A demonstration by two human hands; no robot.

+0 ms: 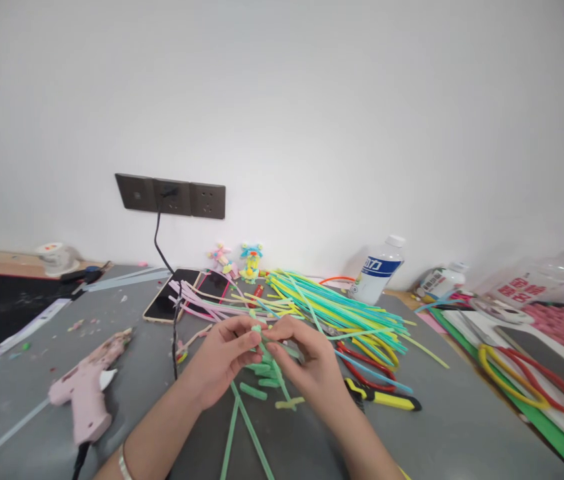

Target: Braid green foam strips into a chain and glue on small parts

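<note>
A small green fuzzy piece [257, 328], knobbly and soft-edged, sits between the two hands above the middle of the surface [127, 427]. The left hand [219, 360] has its thumb and forefinger closed on it; the fingers of the right hand [309, 350] pinch at it from the other side. Just below lie short green lengths [253, 391], cut like plump fuzzy rods, and long green stems [231, 433], thin and straight. Behind the hands spreads a bundle of fuzzy stems [335, 310] in yellow, turquoise and green, with pale pink stems [197, 300] fanned to its left. To the left rests a glue gun [87, 393] of smooth pink plastic, its nozzle crusted with residue, a translucent glue stick [9, 433] jutting from the rear. A clear plastic bottle [377, 270] with a blue and white label stands near the wall.

The fingers cover much of the green piece, so its full shape and the exact contact of the right fingertips are hard to make out. Red-handled scissors [369, 373] lie partly under the stems. The long green stems and both forearms run out of the lower edge.
</note>
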